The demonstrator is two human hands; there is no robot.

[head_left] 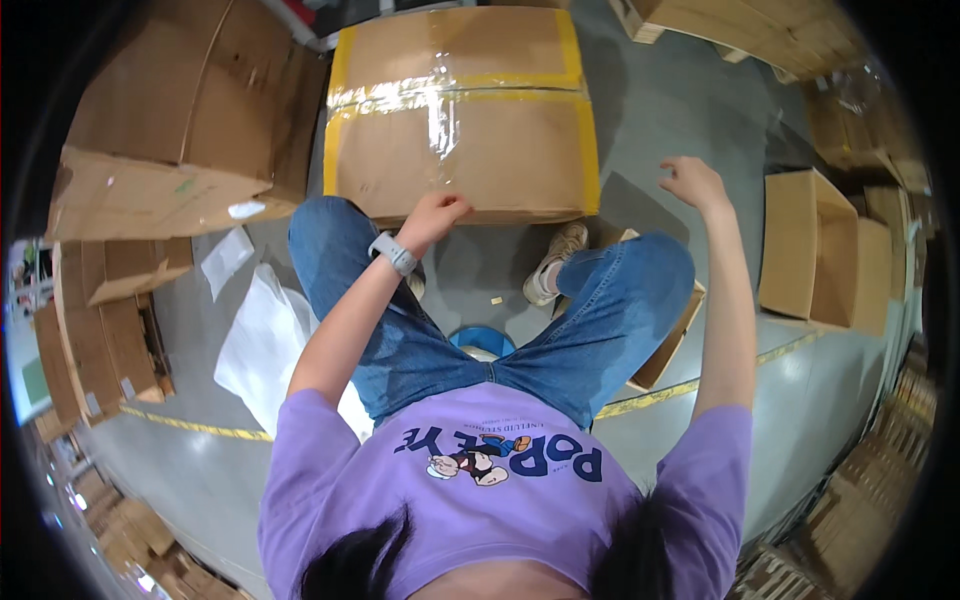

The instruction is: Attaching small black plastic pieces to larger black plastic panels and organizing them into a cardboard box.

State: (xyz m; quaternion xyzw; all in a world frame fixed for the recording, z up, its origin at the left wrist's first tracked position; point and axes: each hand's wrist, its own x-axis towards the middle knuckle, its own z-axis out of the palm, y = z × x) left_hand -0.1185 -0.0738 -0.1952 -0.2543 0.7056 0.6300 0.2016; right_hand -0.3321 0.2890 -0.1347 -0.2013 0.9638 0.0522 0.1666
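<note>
A large closed cardboard box (480, 150) stands in front of my knees. Clear tape runs along and across its top seam, and yellow tape lines its edges. My left hand (432, 218), with a pale watch on the wrist, is at the near edge of this box. Its fingers are curled together; whether anything is in them is hidden. Out to the right of the box, my right hand (694, 184) hangs in the air, apart from it. The thumb and forefinger there are bent but separated, and I see nothing between them.
Tall cardboard boxes (180, 110) stand close on the left. White sheeting (262, 335) lies on the floor by my left leg. An open carton (812, 250) sits at the right, another (668, 345) beside my right leg. A blue round seat (482, 340) shows beneath me.
</note>
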